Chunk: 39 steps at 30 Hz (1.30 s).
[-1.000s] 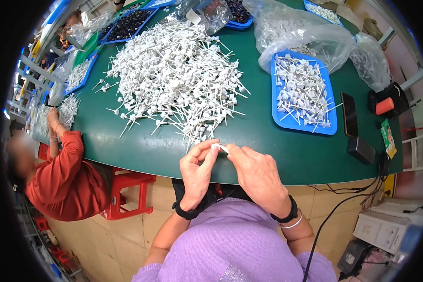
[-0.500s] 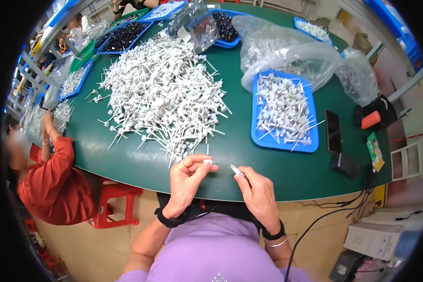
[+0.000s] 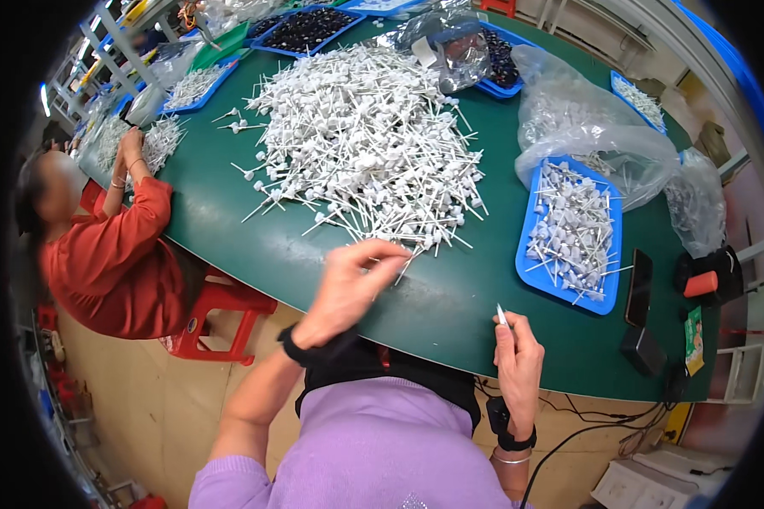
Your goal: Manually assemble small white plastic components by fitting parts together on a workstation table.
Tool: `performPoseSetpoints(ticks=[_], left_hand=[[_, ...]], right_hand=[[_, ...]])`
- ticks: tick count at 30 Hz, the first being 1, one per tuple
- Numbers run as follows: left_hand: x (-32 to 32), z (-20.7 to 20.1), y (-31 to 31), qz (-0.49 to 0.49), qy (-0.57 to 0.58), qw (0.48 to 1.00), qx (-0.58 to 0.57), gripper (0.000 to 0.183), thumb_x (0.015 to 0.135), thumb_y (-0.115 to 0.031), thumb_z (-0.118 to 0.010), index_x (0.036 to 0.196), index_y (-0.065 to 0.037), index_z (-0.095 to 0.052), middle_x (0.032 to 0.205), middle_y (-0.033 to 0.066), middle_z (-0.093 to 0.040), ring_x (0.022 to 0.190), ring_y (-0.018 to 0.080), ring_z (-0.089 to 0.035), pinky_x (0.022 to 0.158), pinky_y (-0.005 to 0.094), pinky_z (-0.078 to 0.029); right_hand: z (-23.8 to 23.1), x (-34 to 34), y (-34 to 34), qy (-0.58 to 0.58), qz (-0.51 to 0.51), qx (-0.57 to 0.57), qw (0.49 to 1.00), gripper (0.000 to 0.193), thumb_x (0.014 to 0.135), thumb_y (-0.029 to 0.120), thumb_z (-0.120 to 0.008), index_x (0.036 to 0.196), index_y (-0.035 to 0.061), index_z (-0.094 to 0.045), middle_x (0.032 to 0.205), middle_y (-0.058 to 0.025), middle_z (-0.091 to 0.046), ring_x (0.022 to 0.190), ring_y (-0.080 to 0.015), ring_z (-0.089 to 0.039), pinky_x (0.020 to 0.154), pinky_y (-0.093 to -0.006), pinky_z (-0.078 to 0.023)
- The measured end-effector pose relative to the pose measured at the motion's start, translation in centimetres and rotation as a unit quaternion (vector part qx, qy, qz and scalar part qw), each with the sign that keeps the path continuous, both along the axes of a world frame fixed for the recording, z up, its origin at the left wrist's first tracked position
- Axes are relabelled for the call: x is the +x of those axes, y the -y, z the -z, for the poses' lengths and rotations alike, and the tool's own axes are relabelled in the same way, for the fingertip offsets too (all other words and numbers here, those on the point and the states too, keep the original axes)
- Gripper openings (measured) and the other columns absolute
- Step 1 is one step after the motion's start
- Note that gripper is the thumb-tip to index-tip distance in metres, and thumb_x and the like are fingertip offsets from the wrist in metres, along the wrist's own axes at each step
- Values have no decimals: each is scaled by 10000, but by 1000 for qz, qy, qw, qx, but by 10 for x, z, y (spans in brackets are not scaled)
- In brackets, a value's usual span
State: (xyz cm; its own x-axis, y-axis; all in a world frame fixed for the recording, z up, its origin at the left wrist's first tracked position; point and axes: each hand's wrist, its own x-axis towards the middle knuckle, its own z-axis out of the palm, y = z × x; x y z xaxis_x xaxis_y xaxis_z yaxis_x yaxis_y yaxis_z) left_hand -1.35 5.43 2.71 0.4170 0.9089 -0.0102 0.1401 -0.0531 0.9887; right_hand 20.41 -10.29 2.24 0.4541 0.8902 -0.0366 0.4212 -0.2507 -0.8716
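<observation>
A large heap of white plastic pieces with thin stems (image 3: 365, 136) covers the middle of the table. At the heap's near edge, my left hand (image 3: 348, 284) pinches thumb and forefinger together on a white stemmed piece (image 3: 406, 270); the fingers partly hide it. To the right, my right hand (image 3: 519, 356) is closed around a small pointed tool (image 3: 501, 316). Only its pale, slender tip shows above the fingers, and the rest is hidden in the palm.
A blue tray (image 3: 528, 276) of similar white pieces lies right of the heap, near clear plastic bags (image 3: 598, 136). Beyond it are a phone (image 3: 639, 287) and a black box (image 3: 643, 350). A person in red (image 3: 115, 263) works at the left.
My left hand has reached forward to the heap; the white piece it held before no longer shows in it. My right hand has moved right with the pointed tool. The view has shifted.
</observation>
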Motion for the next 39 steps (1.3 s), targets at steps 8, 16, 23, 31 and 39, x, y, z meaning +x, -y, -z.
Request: performPoseSetpoints(ticks=[8, 16, 23, 31, 39], left_hand=[[-37, 18, -17, 38, -245, 870, 426, 208, 729, 27, -729, 902, -87, -711, 861, 46, -622, 812, 255, -565, 698, 362, -489], [-31, 22, -22, 105, -332, 801, 488, 215, 730, -4, -685, 932, -78, -693, 877, 51, -578, 835, 255, -530, 719, 372, -465], [-32, 22, -23, 113, -331, 783, 514, 195, 706, -23, -734, 869, -75, -642, 934, 48, -589, 827, 248, -524, 707, 372, -446], [-29, 10, 15, 3, -165, 951, 261, 229, 782, 34, -769, 969, -34, -656, 818, 38, -689, 649, 111, -607, 579, 233, -459], [-16, 20, 40, -78, 94, 992, -13, 135, 863, 52, -703, 992, 34, -667, 947, 69, -710, 742, 90, -669, 655, 215, -541]], right_hand=[[-6, -31, -22, 70, -101, 5, 992, 193, 969, 171, -623, 1095, 25, -622, 654, -155, -577, 571, -323, -590, 545, -398, -430], [-4, -37, -19, 90, -157, 2, 984, 214, 957, 180, -635, 1108, 31, -610, 722, -167, -629, 632, -359, -622, 567, -421, -454], [-6, -42, -23, 85, -150, 34, 985, 200, 951, 131, -629, 1110, 11, -615, 702, -146, -599, 577, -283, -572, 565, -357, -437], [-17, -46, -31, 46, -155, 49, 986, 212, 993, 167, -586, 1167, 45, -588, 780, -169, -638, 667, -361, -622, 595, -414, -461], [-29, -67, -41, 84, -202, 141, 966, 246, 984, 147, -588, 1211, 55, -559, 843, -156, -660, 686, -378, -643, 583, -446, -496]])
